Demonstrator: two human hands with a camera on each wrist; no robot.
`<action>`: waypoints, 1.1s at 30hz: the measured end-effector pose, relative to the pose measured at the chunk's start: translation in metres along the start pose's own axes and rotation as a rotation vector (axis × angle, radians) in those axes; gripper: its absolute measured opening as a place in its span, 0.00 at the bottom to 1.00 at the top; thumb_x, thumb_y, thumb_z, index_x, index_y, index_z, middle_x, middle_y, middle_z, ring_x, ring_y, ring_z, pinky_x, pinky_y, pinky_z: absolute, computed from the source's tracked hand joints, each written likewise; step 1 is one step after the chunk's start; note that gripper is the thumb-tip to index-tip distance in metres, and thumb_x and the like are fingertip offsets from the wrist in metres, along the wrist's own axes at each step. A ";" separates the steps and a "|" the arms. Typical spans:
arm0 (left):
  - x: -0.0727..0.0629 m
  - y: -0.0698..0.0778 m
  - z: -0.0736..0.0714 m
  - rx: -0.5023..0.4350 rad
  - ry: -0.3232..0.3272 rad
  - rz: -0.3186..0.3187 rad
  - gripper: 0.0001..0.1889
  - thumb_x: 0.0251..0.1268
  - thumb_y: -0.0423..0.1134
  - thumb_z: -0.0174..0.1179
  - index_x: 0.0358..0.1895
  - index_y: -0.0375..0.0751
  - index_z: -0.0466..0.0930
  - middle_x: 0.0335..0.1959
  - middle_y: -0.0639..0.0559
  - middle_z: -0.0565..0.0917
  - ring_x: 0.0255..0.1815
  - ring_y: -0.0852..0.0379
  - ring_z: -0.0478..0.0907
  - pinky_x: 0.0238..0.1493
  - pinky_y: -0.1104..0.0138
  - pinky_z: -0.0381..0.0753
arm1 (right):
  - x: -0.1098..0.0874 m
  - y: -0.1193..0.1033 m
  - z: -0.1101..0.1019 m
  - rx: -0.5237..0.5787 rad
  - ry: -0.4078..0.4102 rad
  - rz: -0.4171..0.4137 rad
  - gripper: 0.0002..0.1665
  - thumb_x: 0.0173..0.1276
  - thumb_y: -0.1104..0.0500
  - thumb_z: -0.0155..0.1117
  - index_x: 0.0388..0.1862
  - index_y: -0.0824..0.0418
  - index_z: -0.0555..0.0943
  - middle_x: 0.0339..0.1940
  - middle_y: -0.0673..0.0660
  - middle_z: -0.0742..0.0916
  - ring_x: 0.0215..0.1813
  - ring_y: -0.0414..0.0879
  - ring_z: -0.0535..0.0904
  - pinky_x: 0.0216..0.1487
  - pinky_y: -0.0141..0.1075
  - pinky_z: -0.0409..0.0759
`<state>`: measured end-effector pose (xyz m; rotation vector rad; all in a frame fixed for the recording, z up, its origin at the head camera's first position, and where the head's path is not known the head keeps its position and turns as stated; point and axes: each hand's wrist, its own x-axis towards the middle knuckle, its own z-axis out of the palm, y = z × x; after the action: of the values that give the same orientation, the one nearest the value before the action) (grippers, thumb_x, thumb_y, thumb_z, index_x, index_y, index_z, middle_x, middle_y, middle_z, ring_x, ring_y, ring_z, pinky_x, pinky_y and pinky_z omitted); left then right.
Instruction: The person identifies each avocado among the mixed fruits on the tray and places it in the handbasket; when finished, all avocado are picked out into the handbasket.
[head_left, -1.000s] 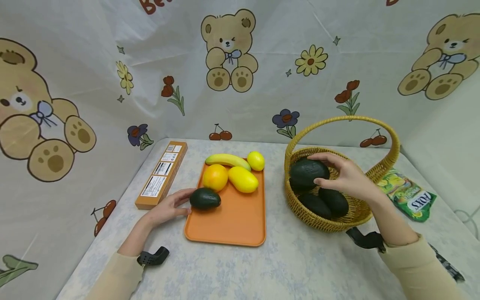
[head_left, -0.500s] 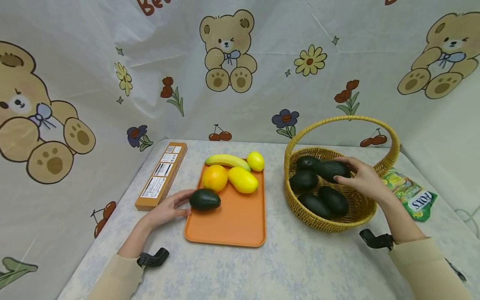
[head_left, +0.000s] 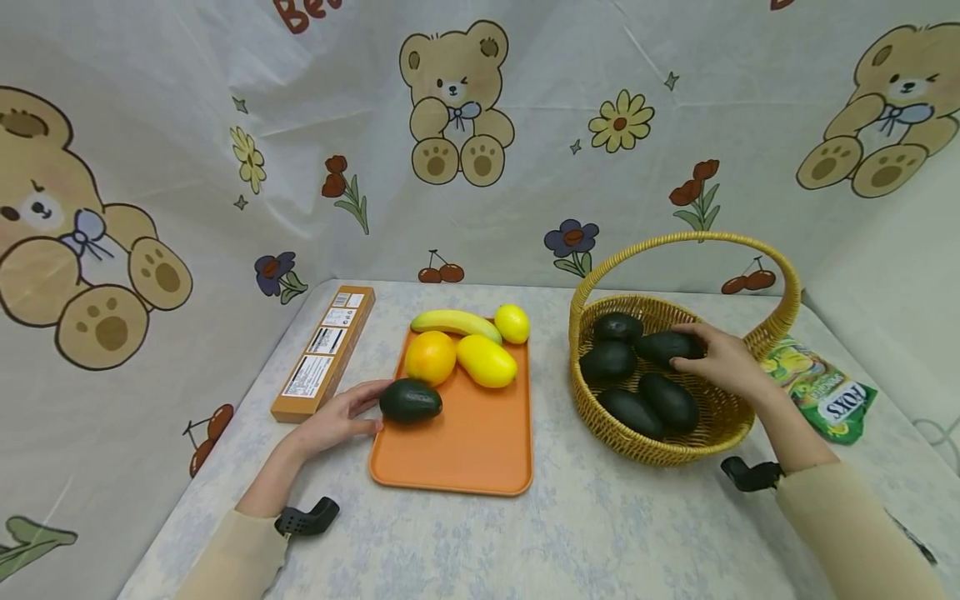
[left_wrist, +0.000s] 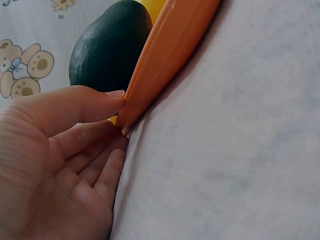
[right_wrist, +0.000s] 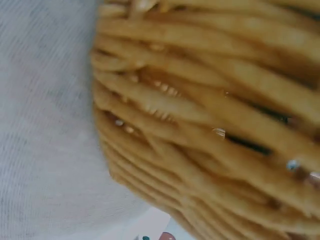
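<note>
In the head view, my right hand [head_left: 720, 361] reaches under the handle of a yellow wicker basket [head_left: 652, 450]. Its thumb and fingers grip the right end of a dark green avocado [head_left: 660, 348]. Several other avocados [head_left: 670, 403] lie in the basket. Only basket weave [right_wrist: 165, 110] fills most of the right wrist view, so that hand is hidden there. At the left edge of an orange tray [head_left: 450, 458], my left hand [head_left: 333, 421] touches the rim with fingertips and thumb, next to an avocado [head_left: 410, 401]. The left wrist view shows thumb and fingertips against the tray edge [left_wrist: 155, 55].
On the tray lie an orange [head_left: 431, 358], a yellow mango-like fruit [head_left: 487, 362], a banana [head_left: 456, 322] and a lemon [head_left: 512, 323]. A long cardboard box [head_left: 324, 354] lies at the left. A green snack packet [head_left: 821, 392] is right of the basket.
My right hand has moved right with its avocado, from the basket's left part towards its right, then slightly lower, uncovering other avocados. The left hand and the tray stay where they were.
</note>
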<state>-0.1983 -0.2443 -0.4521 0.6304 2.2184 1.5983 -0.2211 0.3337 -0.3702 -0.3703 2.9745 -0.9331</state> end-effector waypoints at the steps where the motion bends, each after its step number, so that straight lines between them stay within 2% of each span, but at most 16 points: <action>1: 0.000 0.000 0.000 0.000 -0.001 0.002 0.33 0.60 0.29 0.61 0.69 0.36 0.61 0.70 0.41 0.60 0.70 0.42 0.55 0.68 0.51 0.56 | 0.001 0.001 0.000 -0.008 -0.007 -0.001 0.36 0.65 0.55 0.63 0.66 0.70 0.65 0.56 0.74 0.74 0.51 0.66 0.73 0.46 0.57 0.73; 15: 0.000 0.000 0.003 0.008 0.005 -0.005 0.33 0.60 0.29 0.61 0.70 0.37 0.61 0.71 0.42 0.60 0.71 0.42 0.54 0.68 0.50 0.54 | 0.010 0.012 0.006 -0.003 -0.065 -0.010 0.35 0.65 0.56 0.64 0.65 0.72 0.66 0.55 0.73 0.75 0.51 0.65 0.73 0.47 0.55 0.73; 18: 0.001 0.000 0.002 0.011 0.006 -0.002 0.33 0.60 0.29 0.61 0.69 0.37 0.61 0.70 0.42 0.60 0.71 0.42 0.54 0.68 0.50 0.54 | 0.010 0.009 0.003 0.014 -0.082 0.010 0.38 0.65 0.53 0.64 0.66 0.72 0.64 0.59 0.74 0.73 0.56 0.67 0.70 0.52 0.59 0.70; 22: 0.001 0.000 0.002 0.011 0.008 -0.001 0.33 0.60 0.29 0.61 0.69 0.36 0.61 0.70 0.41 0.60 0.71 0.42 0.54 0.68 0.50 0.55 | 0.006 -0.002 -0.005 0.055 -0.096 0.022 0.41 0.66 0.51 0.63 0.69 0.71 0.61 0.65 0.74 0.67 0.65 0.69 0.61 0.60 0.62 0.63; 24: 0.001 0.000 0.002 0.009 0.008 -0.005 0.33 0.60 0.29 0.61 0.69 0.36 0.61 0.70 0.41 0.60 0.71 0.42 0.54 0.68 0.50 0.55 | 0.002 -0.008 -0.010 0.072 -0.076 0.018 0.40 0.66 0.51 0.63 0.69 0.70 0.61 0.67 0.73 0.66 0.67 0.68 0.59 0.61 0.61 0.61; 27: 0.001 0.001 0.002 0.003 0.005 -0.008 0.33 0.60 0.29 0.61 0.70 0.36 0.61 0.71 0.41 0.60 0.71 0.42 0.54 0.68 0.51 0.55 | -0.005 -0.020 -0.018 0.084 -0.011 -0.016 0.37 0.66 0.51 0.63 0.68 0.69 0.64 0.65 0.71 0.69 0.66 0.67 0.62 0.60 0.60 0.63; 29: 0.001 0.001 0.002 0.000 0.004 -0.008 0.33 0.60 0.29 0.61 0.70 0.36 0.61 0.71 0.41 0.60 0.71 0.42 0.54 0.68 0.51 0.55 | -0.011 -0.032 -0.024 0.088 0.049 -0.038 0.34 0.66 0.52 0.63 0.66 0.67 0.67 0.63 0.67 0.73 0.64 0.63 0.67 0.59 0.58 0.66; 31: 0.001 0.000 0.002 -0.001 0.005 -0.009 0.33 0.60 0.28 0.61 0.70 0.35 0.60 0.71 0.40 0.59 0.71 0.41 0.54 0.68 0.51 0.55 | -0.018 -0.045 -0.029 0.100 0.103 -0.057 0.31 0.66 0.51 0.64 0.64 0.63 0.70 0.61 0.62 0.76 0.62 0.51 0.71 0.59 0.45 0.71; 33: 0.001 0.000 0.001 0.001 0.005 -0.011 0.33 0.60 0.28 0.61 0.70 0.35 0.60 0.71 0.40 0.59 0.71 0.42 0.54 0.68 0.52 0.55 | -0.025 -0.059 -0.033 0.127 0.144 -0.075 0.29 0.65 0.52 0.64 0.63 0.59 0.72 0.58 0.55 0.78 0.60 0.45 0.72 0.56 0.30 0.71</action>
<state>-0.1982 -0.2431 -0.4528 0.6145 2.2230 1.5954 -0.1864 0.3107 -0.3108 -0.4329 3.0252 -1.1991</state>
